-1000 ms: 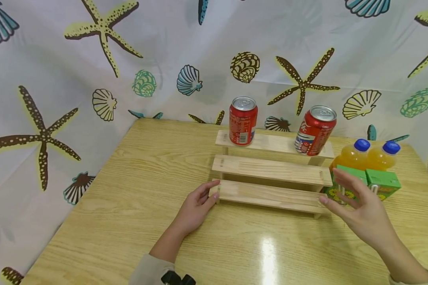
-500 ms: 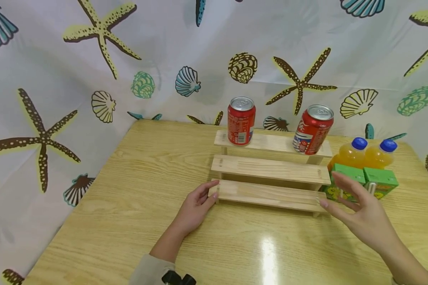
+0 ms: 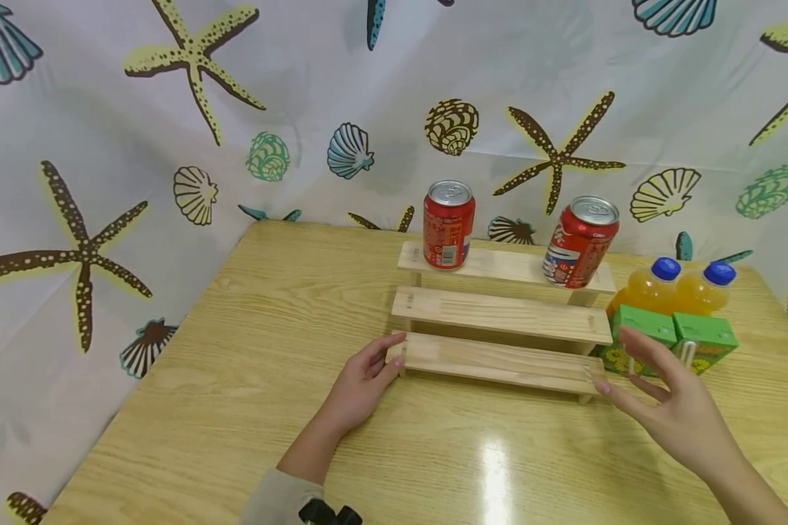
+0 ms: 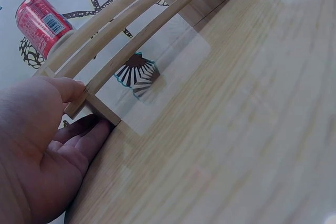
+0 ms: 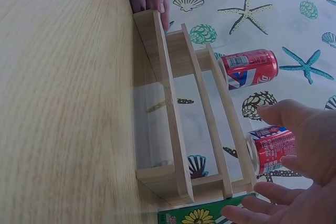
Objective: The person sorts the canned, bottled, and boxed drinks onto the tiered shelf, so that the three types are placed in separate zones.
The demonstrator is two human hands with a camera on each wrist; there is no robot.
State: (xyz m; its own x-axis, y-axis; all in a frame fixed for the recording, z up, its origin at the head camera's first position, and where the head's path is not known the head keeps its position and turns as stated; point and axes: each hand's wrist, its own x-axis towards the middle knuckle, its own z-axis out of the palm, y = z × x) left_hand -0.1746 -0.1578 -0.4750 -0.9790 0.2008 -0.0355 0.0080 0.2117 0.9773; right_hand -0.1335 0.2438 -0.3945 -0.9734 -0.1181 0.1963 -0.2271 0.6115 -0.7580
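Note:
A three-tier wooden step rack (image 3: 499,310) stands on the table. Two red Coke cans are on its top tier, one can (image 3: 446,230) near the left end and the other can (image 3: 578,244) near the right. My left hand (image 3: 361,386) holds the left end of the lowest tier; in the left wrist view its thumb lies on the board's corner and its fingers reach round the end. Beside the right end, my right hand (image 3: 679,408) is spread with nothing in it. Its thumb tip is close to the lowest tier; contact cannot be told.
Two green drink cartons, the nearer-left carton (image 3: 643,324) and the right carton (image 3: 705,328), stand right of the rack. Behind them are two orange drink bottles with blue caps (image 3: 666,268). A patterned cloth (image 3: 394,87) hangs behind the wooden table (image 3: 289,306).
My right hand has shifted slightly right and down, its thumb drawing away from the rack's end. The left hand keeps its place; the cans and rack stay put.

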